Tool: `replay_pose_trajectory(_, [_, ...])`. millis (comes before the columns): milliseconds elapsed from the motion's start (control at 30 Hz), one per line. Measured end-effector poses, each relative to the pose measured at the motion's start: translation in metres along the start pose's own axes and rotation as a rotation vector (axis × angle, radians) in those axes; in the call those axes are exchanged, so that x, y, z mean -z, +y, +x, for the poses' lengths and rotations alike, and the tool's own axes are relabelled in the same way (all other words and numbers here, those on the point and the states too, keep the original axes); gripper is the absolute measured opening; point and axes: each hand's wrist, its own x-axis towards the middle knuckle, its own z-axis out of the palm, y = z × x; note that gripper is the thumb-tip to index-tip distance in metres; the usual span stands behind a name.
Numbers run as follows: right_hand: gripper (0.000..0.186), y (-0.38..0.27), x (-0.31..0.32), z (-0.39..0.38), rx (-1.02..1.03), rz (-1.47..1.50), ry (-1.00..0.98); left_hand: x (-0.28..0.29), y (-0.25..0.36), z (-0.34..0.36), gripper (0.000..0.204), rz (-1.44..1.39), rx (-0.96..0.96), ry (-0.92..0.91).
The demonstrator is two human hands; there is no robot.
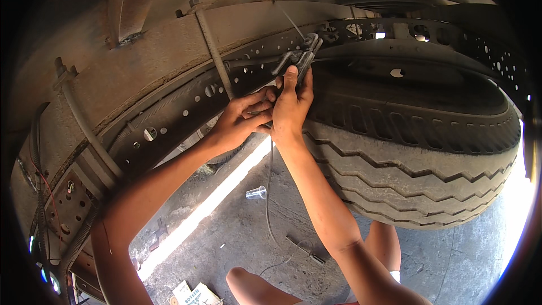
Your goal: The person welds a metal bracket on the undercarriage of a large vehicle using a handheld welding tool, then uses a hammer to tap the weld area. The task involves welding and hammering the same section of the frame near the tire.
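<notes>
Up beside the truck frame, my right hand is closed around a dark welding electrode holder, its thumb lying along the handle. A thin rod sticks out of the holder's jaws, up and to the left. My left hand meets the right one, its fingers bent around the holder's lower end; the exact grip there is partly hidden. A dark cable hangs from below my hands down to the floor.
A big tyre fills the right side, close to my right forearm. Perforated frame rails and U-bolts lie to the left and above. On the concrete are a clear plastic cup, a dark clamp-like piece and a torn carton.
</notes>
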Motion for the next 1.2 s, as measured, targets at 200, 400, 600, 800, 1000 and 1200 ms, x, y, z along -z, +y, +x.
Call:
replay_pose_trajectory(200, [0.056, -0.004, 0.001, -0.003, -0.028, 0.004, -0.025, -0.001, 0.001, 0.000, 0.059, 0.004, 0.005, -0.004])
replay_pose_trajectory(400, [0.053, -0.003, -0.001, -0.003, -0.016, 0.025, 0.004, 0.001, 0.000, 0.000, 0.058, 0.013, 0.008, -0.005])
replay_pose_trajectory(600, [0.032, -0.012, -0.008, -0.004, -0.075, 0.182, 0.018, -0.002, 0.005, 0.002, 0.061, 0.052, -0.002, 0.016])
replay_pose_trajectory(800, [0.030, -0.011, -0.006, -0.001, -0.133, 0.214, 0.124, -0.001, 0.004, 0.002, 0.062, 0.065, 0.022, 0.033])
replay_pose_trajectory(1000, [0.054, 0.007, -0.001, -0.006, 0.292, -0.358, -0.072, -0.002, 0.001, -0.001, 0.055, 0.012, 0.097, 0.016])
replay_pose_trajectory(1200, [0.027, -0.012, -0.003, 0.006, -0.394, 0.589, 0.185, -0.010, 0.015, -0.001, 0.064, 0.167, 0.053, 0.076])
